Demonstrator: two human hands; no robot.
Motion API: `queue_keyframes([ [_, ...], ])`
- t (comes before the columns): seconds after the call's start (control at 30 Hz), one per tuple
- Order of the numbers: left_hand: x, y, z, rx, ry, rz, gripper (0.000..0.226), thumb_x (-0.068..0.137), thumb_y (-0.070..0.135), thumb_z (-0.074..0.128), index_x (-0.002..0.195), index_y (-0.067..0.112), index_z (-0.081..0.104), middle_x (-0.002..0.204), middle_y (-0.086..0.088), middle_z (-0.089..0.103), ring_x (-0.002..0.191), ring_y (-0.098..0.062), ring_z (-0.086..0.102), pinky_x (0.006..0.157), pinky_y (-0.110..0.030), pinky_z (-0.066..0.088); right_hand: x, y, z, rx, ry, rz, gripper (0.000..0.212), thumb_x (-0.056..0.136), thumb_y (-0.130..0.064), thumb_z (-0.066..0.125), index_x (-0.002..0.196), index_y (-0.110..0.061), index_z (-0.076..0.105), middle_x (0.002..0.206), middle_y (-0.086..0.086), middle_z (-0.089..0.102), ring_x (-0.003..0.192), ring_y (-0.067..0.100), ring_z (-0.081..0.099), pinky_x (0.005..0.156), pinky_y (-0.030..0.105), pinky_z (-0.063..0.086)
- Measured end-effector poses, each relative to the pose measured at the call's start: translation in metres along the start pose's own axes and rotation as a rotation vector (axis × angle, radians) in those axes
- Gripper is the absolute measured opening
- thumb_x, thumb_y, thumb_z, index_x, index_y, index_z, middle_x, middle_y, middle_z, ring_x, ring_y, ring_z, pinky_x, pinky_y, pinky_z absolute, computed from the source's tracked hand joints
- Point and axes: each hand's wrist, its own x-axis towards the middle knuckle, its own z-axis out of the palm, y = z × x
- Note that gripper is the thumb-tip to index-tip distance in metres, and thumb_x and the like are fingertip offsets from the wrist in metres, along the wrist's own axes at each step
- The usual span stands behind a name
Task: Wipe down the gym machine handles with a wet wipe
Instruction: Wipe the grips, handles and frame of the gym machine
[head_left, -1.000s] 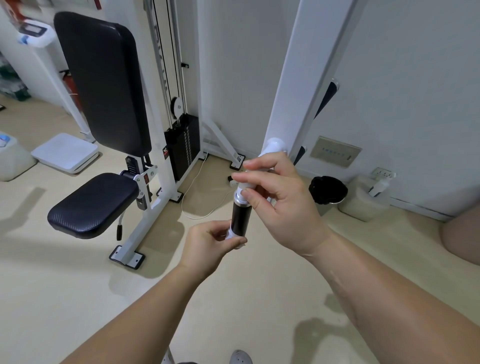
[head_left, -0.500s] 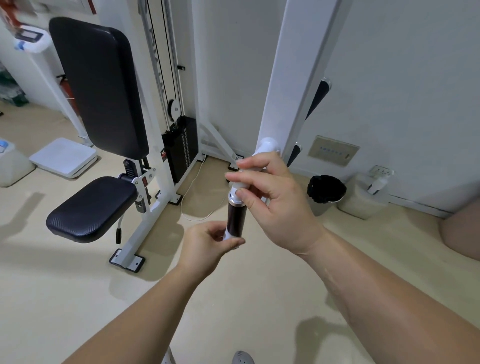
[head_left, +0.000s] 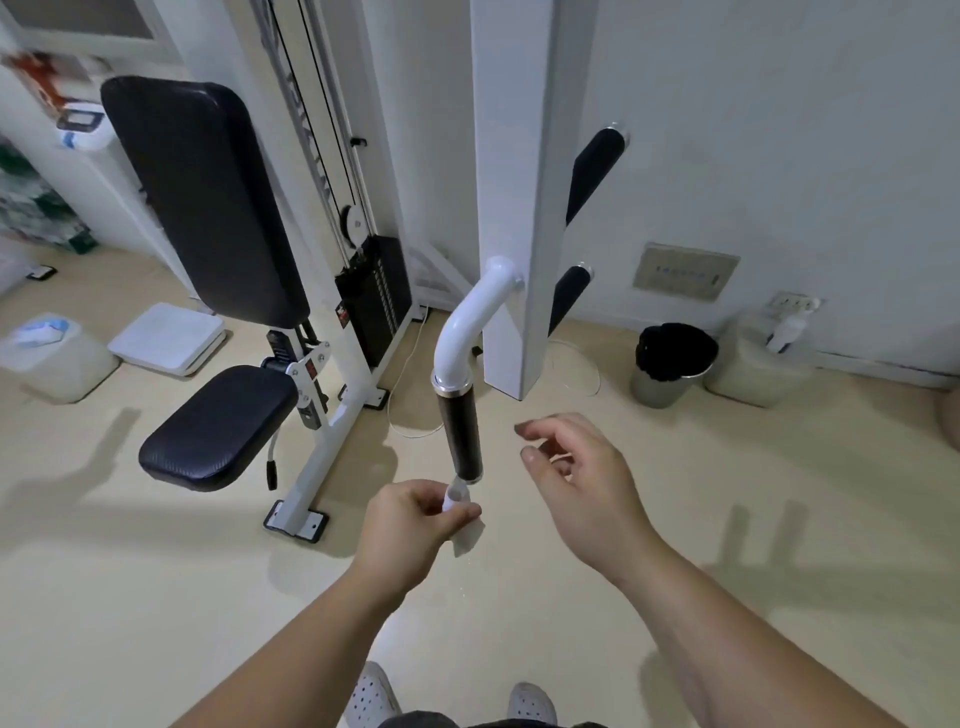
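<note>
A black handle grip (head_left: 461, 436) hangs down from a curved white tube (head_left: 467, 325) fixed to the white upright post (head_left: 511, 208). My left hand (head_left: 415, 519) pinches a crumpled white wet wipe (head_left: 462, 512) just below the grip's lower end, touching its tip. To the right of the grip my right hand (head_left: 582, 483) hovers with loosely curled fingers, holding nothing and apart from the handle. Two more black handle grips (head_left: 592, 171) (head_left: 569, 293) stick out behind the post.
A black seat (head_left: 215, 426) and backrest (head_left: 202, 197) on a white frame stand at the left, with a weight stack (head_left: 371, 296) behind. A black-lined bin (head_left: 670, 364) and a pump jug (head_left: 763, 358) sit by the right wall. A white scale (head_left: 166, 338) lies on the floor.
My right hand has let go of the upper part of the handle and dropped away to the right. My left hand with the wipe has slid down to the grip's lower end.
</note>
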Motion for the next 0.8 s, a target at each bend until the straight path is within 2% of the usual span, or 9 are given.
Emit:
queue_keyframes([
  [0.03, -0.008, 0.003, 0.001, -0.027, -0.017, -0.001, 0.009, 0.082, 0.027, 0.082, 0.074, 0.025, 0.08, 0.076, 0.005, 0.078, 0.075, -0.026, 0.072, 0.069, -0.044, 0.057, -0.009, 0.011, 0.005, -0.011, -0.076, 0.062, 0.025, 0.097, -0.016, 0.064, 0.098, -0.04, 0.07, 0.107, -0.023, 0.065, 0.093, 0.004, 0.064, 0.075, 0.011, 0.046],
  [0.1, -0.022, 0.01, 0.005, -0.083, -0.003, 0.01, 0.006, 0.085, 0.026, 0.081, 0.08, 0.023, 0.082, 0.084, -0.002, 0.079, 0.084, -0.028, 0.074, 0.082, -0.051, 0.058, -0.025, 0.027, 0.015, 0.0, -0.155, 0.132, 0.017, 0.097, -0.021, 0.065, 0.098, -0.036, 0.074, 0.101, -0.022, 0.068, 0.093, 0.001, 0.065, 0.074, 0.011, 0.048],
  [0.27, -0.045, 0.031, 0.013, -0.209, -0.12, 0.113, 0.024, 0.104, 0.028, 0.057, 0.101, 0.026, 0.081, 0.099, -0.003, 0.08, 0.098, -0.017, 0.075, 0.086, -0.027, 0.059, -0.039, 0.036, 0.032, 0.064, -0.124, 0.18, 0.02, 0.095, -0.029, 0.066, 0.111, -0.037, 0.074, 0.098, -0.02, 0.07, 0.093, 0.0, 0.067, 0.074, 0.014, 0.053],
  [0.4, -0.053, 0.04, 0.014, -0.3, -0.292, 0.082, 0.044, 0.111, 0.036, 0.032, 0.123, 0.019, 0.071, 0.123, -0.002, 0.074, 0.126, -0.015, 0.063, 0.111, -0.034, 0.043, -0.037, 0.032, 0.037, 0.157, -0.083, 0.178, 0.03, 0.087, -0.026, 0.076, 0.113, -0.04, 0.073, 0.1, -0.023, 0.061, 0.092, 0.001, 0.065, 0.073, 0.013, 0.053],
  [0.5, -0.052, 0.045, 0.008, -0.192, -0.359, 0.108, 0.049, 0.105, 0.047, 0.028, 0.13, 0.028, 0.066, 0.129, 0.008, 0.071, 0.128, -0.006, 0.059, 0.11, -0.031, 0.04, -0.034, 0.032, 0.041, 0.183, 0.023, 0.185, 0.026, 0.088, -0.019, 0.076, 0.106, -0.038, 0.074, 0.093, -0.021, 0.065, 0.085, 0.004, 0.066, 0.071, 0.015, 0.053],
  [0.57, -0.05, 0.048, 0.0, -0.122, -0.234, 0.151, 0.041, 0.106, 0.047, 0.034, 0.125, 0.034, 0.068, 0.122, 0.013, 0.073, 0.114, 0.001, 0.065, 0.095, -0.02, 0.05, -0.031, 0.03, 0.044, 0.226, 0.072, 0.223, 0.02, 0.091, -0.019, 0.073, 0.096, -0.038, 0.074, 0.089, -0.02, 0.071, 0.082, 0.005, 0.07, 0.068, 0.019, 0.055],
  [0.67, -0.039, 0.048, -0.024, -0.136, 0.132, 0.232, 0.019, 0.105, 0.029, 0.053, 0.108, 0.028, 0.071, 0.097, 0.006, 0.076, 0.085, -0.004, 0.071, 0.07, -0.02, 0.054, -0.021, 0.021, 0.049, 0.262, 0.162, 0.225, 0.015, 0.092, -0.019, 0.072, 0.089, -0.034, 0.071, 0.082, -0.019, 0.073, 0.075, 0.001, 0.069, 0.063, 0.009, 0.048],
  [0.73, -0.027, 0.051, -0.045, -0.151, 0.238, 0.27, 0.015, 0.098, 0.032, 0.062, 0.112, 0.034, 0.066, 0.094, 0.01, 0.073, 0.083, -0.007, 0.072, 0.073, -0.026, 0.056, -0.012, 0.012, 0.054, 0.268, 0.242, 0.209, 0.015, 0.093, -0.02, 0.071, 0.084, -0.032, 0.07, 0.077, -0.016, 0.072, 0.069, 0.002, 0.065, 0.06, 0.007, 0.044],
  [0.8, -0.017, 0.059, -0.065, -0.137, 0.244, 0.326, 0.029, 0.085, 0.048, 0.065, 0.114, 0.048, 0.062, 0.098, 0.015, 0.072, 0.09, -0.011, 0.073, 0.082, -0.033, 0.057, -0.003, 0.001, 0.06, 0.278, 0.324, 0.184, 0.02, 0.093, -0.018, 0.071, 0.079, -0.032, 0.068, 0.073, -0.015, 0.07, 0.064, 0.002, 0.062, 0.057, 0.006, 0.041],
])
